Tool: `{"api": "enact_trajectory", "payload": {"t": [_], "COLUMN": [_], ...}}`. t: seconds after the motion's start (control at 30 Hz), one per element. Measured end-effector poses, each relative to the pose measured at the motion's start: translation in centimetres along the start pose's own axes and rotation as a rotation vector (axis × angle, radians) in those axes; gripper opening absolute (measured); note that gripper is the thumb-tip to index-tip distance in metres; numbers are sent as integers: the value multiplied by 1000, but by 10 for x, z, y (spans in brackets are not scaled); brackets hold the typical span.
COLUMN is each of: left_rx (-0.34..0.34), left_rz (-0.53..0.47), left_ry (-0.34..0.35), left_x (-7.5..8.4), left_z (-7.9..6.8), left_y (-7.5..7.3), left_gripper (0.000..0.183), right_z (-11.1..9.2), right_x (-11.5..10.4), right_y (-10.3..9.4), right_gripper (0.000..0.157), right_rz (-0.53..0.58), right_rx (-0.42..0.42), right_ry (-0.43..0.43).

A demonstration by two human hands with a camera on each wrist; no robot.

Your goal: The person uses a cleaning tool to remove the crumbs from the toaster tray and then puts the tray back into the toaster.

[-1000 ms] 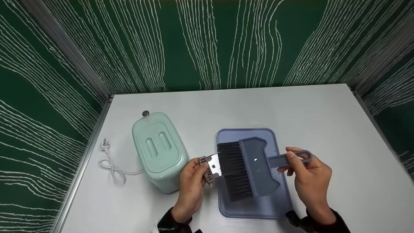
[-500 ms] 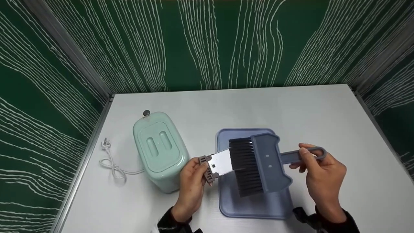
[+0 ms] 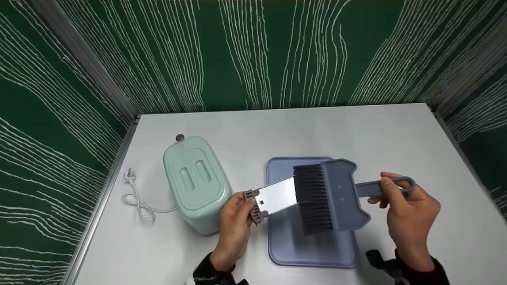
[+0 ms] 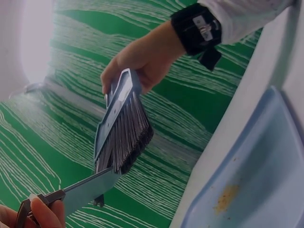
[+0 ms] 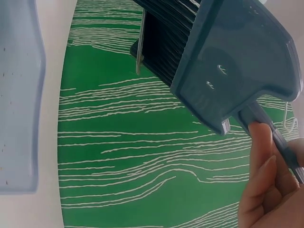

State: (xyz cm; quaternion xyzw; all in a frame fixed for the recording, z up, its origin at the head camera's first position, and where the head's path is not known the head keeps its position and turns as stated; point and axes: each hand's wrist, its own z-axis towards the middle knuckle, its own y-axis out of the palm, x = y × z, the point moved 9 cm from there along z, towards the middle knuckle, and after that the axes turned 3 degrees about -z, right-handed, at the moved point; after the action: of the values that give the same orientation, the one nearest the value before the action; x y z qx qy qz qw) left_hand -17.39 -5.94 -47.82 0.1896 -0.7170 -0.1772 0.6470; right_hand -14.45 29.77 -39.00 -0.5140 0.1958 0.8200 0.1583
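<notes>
My left hand [image 3: 234,225] pinches the slotted grey-brown end of a flat, shiny metal crumb tray [image 3: 276,195] between thumb and fingers. In my right hand [image 3: 414,217] is the handle of a wide grey-blue brush [image 3: 344,196] with long black bristles. The bristles lie over the far end of the crumb tray, hiding it in the head view. Both are held above a blue rectangular tray [image 3: 283,251]. The left wrist view shows the bristle tips against the metal, and yellowish crumbs [image 4: 227,198] on the blue tray.
Left of my left hand stands a mint-green toaster [image 3: 197,176], its lid marked by two long recesses. Its white cord and plug [image 3: 136,198] lie on the white table [image 3: 348,130]. Green walls with white streaks enclose the table's back and sides.
My right hand has drawn the brush rightward along the crumb tray, baring more of its metal. My left hand and the crumb tray have stayed in place.
</notes>
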Motion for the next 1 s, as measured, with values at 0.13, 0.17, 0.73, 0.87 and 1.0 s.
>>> {"api": "enact_trajectory", "payload": {"t": [0.13,0.17,0.73,0.87,1.0], "left_rx": [-3,-3,7,10,9], "left_rz": [-10,-13,-14,-8,0], "left_ry": [2,2,10,18,34], "left_x": [1,0,2,2,3], "left_z": [0,0,0,-1,-1], "left_y": [1,1,0,0,-1], "left_gripper": [17,17,17,17,18], "right_z": [2,3,9,10,10], "right_x": [1,1,2,1,-2], "right_y": [-5,-6,-28,-29,-30], "right_gripper": [16,16,15,14,12], "right_rz": [-19,-23,22,16,8], "right_rx": [21,28,157,167,168], "right_ry": [9,9,44,49,34]}}
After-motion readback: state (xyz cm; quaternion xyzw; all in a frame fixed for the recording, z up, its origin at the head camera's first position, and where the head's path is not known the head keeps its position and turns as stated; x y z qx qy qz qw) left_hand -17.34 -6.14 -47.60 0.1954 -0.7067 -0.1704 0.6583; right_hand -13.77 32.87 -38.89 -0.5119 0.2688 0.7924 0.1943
